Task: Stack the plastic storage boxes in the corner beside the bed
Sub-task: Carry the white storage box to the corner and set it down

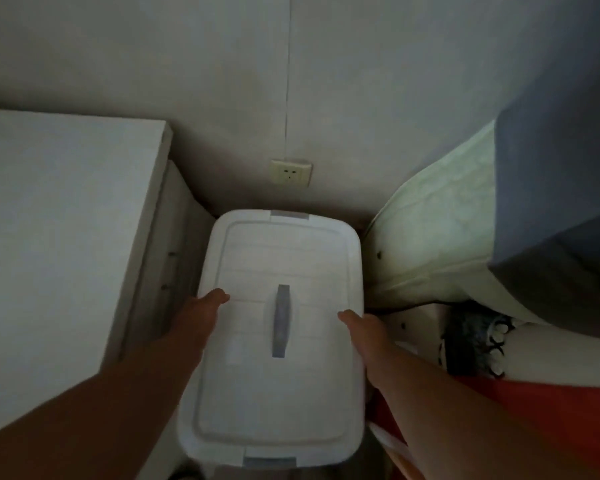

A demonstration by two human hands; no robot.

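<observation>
A white plastic storage box point(278, 393) with a grey handle on its lid and grey end clips fills the gap between a white cabinet and the bed. My left hand point(201, 315) grips its left long edge, thumb on the lid. My right hand point(362, 327) grips the right long edge the same way. The fingers of both hands are hidden below the rim. Whatever lies under the box is hidden.
A white cabinet point(59, 244) stands close on the left. The bed point(440, 244) with a pale green mattress and blue cover is on the right. A wall socket point(290, 172) sits on the wall behind. A red item point(561, 417) lies at lower right.
</observation>
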